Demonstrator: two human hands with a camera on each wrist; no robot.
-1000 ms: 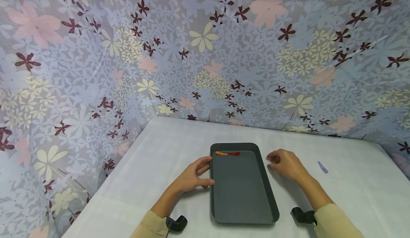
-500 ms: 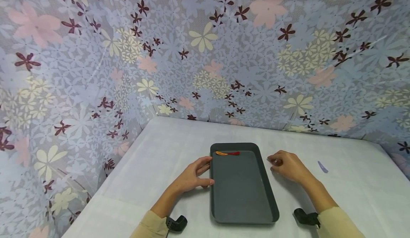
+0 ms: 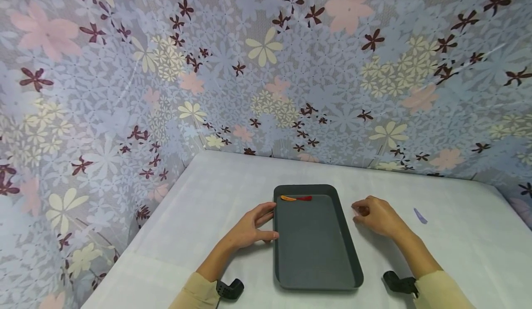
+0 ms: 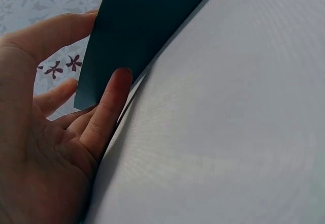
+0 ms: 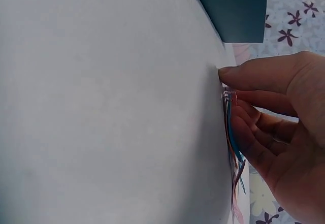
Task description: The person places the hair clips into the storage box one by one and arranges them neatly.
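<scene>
A dark grey rectangular tray (image 3: 316,244) lies on the table. My left hand (image 3: 251,228) rests its fingertips and thumb against the tray's left side, fingers fairly straight. The left wrist view shows the same fingers touching the tray's wall (image 4: 132,26). To the right of the tray, my right hand (image 3: 376,214) has curled fingers with a small pinkish bit at their tips. Up close in the right wrist view, a bundle of thin coloured strands (image 5: 231,132), blue, pink and brown, trails from between thumb and fingers along the table. Its upper end is partly hidden by the fingers.
Inside the tray's far end lie a small orange piece (image 3: 288,198) and a dark red piece (image 3: 305,198), end to end. A slim purple tapered piece (image 3: 420,215) lies right of my right hand. Flower-patterned cloth (image 3: 266,69) hangs behind the white table (image 3: 232,179).
My right hand has moved slightly right, away from the tray, and its fingers have drawn closer together, with the pinkish bit now showing at their tips. The left hand stays put.
</scene>
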